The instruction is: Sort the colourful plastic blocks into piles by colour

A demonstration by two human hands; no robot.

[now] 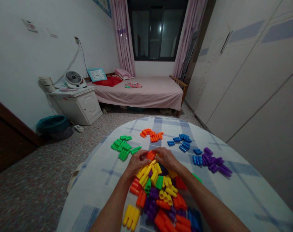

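My left hand (136, 162) and my right hand (167, 158) meet at the far end of a mixed heap of plastic toy pieces. Between them is an orange tube-shaped toy piece (151, 155), with fingers of both hands closed around its sides. Just below my hands lie several yellow pieces (155, 174). Green pieces (159, 182), purple pieces (151, 206) and more orange pieces (164, 220) fill the heap between my forearms. My right forearm partly covers the heap's right side.
Sorted groups stand beyond the heap: green (123, 146), orange (156, 136), blue (184, 141) and purple (215, 162). A checked cloth (93, 180) covers the round table. Behind it are a bed (148, 91), a cabinet (88, 108) and a wardrobe (245, 80).
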